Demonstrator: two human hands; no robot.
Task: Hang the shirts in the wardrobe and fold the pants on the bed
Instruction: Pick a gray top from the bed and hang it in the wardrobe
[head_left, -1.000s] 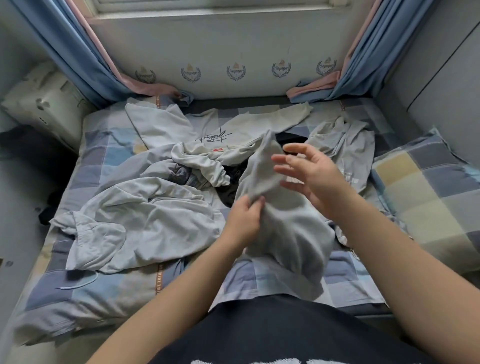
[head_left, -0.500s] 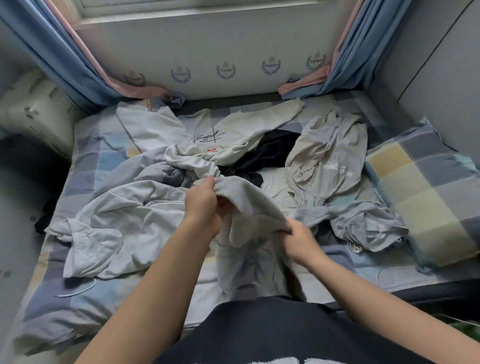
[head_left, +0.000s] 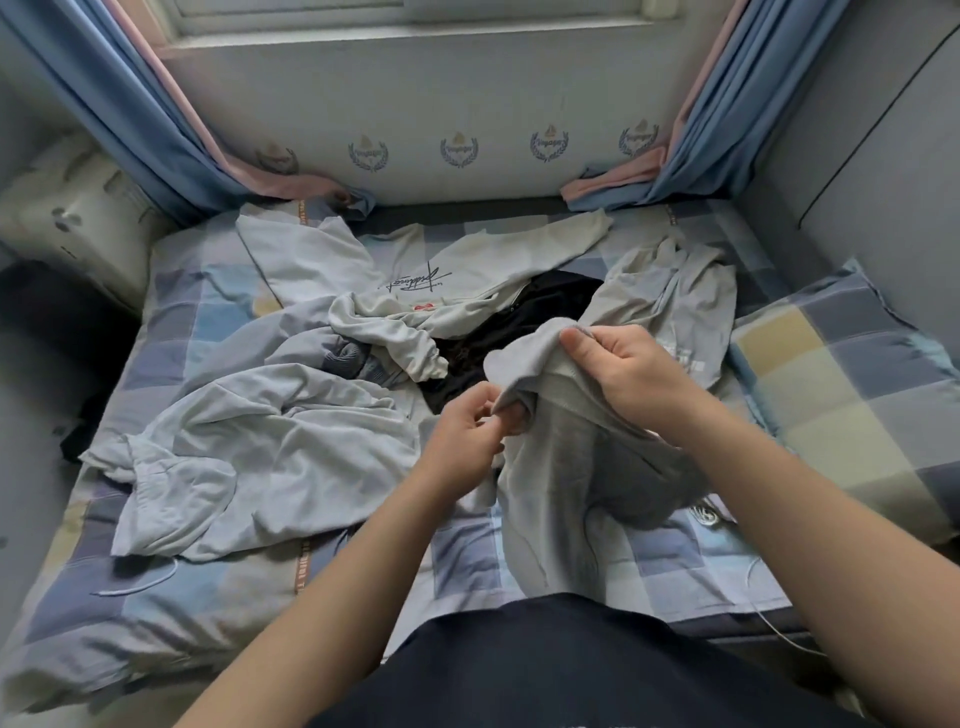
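The grey garment is lifted off the bed and drapes from both grips toward the person's body. The right-hand grip is clamped on its upper edge, thumb over the cloth. The left-hand grip, just below it, pinches a lower fold. Whether it is a shirt or pants I cannot tell. Beyond the grips lie a black garment and a white printed sweatshirt; left of them is a pale crumpled garment. Nothing looks folded or hung, so the task seems barely begun.
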